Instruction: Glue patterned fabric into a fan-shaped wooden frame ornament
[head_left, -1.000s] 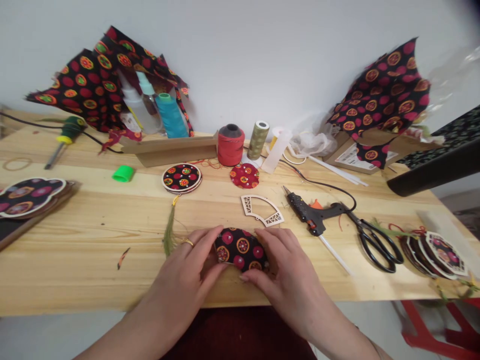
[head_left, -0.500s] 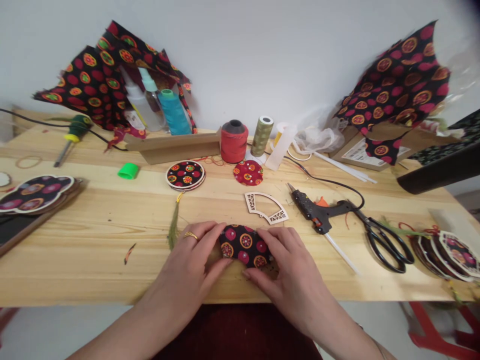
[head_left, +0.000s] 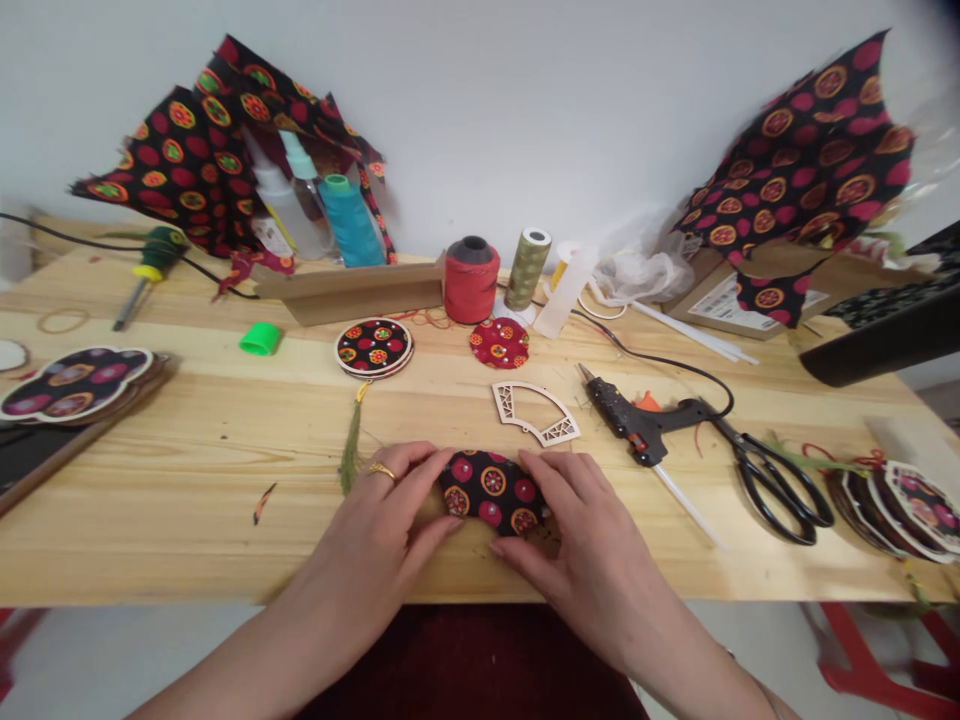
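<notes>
Between my hands, near the table's front edge, is a fan-shaped piece covered in black floral fabric (head_left: 491, 490), dotted with small shiny beads. My left hand (head_left: 394, 515) is closed on its left end, thumb below and fingers above. At the right end, my right hand (head_left: 574, 525) grips it the same way; those fingers partly cover that end. Just beyond the piece lies an openwork wooden fan-shaped frame (head_left: 559, 430). A round fabric-faced ornament (head_left: 373, 346) with a green tassel (head_left: 351, 445) rests to the upper left.
To the right are a hot glue gun (head_left: 634, 420) and black-handled scissors (head_left: 780, 490). Behind stand a red thread cone (head_left: 471, 282), an olive thread spool (head_left: 528, 270) and a cardboard strip (head_left: 360, 295). A red fabric disc (head_left: 499, 344) and green cap (head_left: 260, 339) lie midway.
Both hands keep the same hold on the fan-shaped piece. The whole view has shifted very slightly; nothing else has visibly moved.
</notes>
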